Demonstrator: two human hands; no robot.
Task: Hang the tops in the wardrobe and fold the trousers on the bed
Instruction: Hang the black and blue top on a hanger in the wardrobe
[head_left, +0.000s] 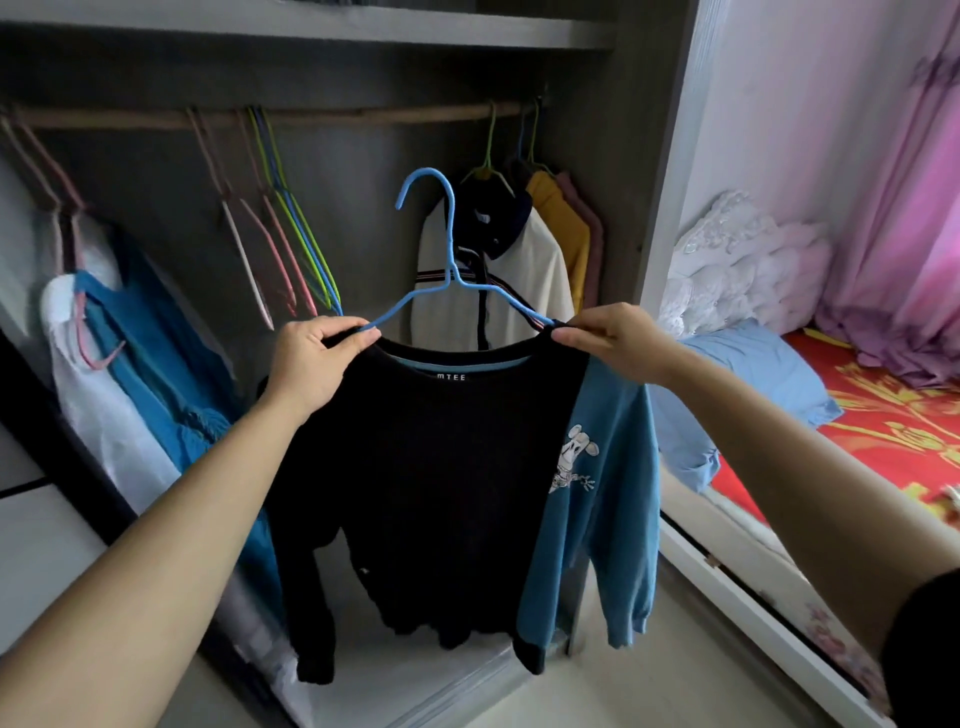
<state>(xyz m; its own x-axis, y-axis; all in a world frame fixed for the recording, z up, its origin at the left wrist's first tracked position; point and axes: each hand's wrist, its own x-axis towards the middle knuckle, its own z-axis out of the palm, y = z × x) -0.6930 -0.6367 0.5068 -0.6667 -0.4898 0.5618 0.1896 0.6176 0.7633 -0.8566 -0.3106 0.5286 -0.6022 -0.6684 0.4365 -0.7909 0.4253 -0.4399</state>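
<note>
Black top (441, 467) with one blue sleeve (602, 483) hung on a blue hanger (452, 270), held up in front of the open wardrobe (660, 208), below the rail (337, 115). Hook pointed up and curled left, not yet on the rail. Left hand (311, 358) pinched collar and hanger arm together at one shoulder; right hand (608, 338) did the same at the other, fingers (571, 338) closed on fabric and wire. Likely reason: seating the neckline so the top would not slide off.

Rail room: a free stretch lay between the bunch of empty hangers (291, 244) on the left and the hung cream jacket (524, 280), yellow garment (561, 228) on the right. That gap looked the obvious landing spot. Shelf edge (363, 36) sat close above the rail, so little headroom for the hook. Wardrobe side panel crowded the right; bed (883, 410) lay beyond it.
</note>
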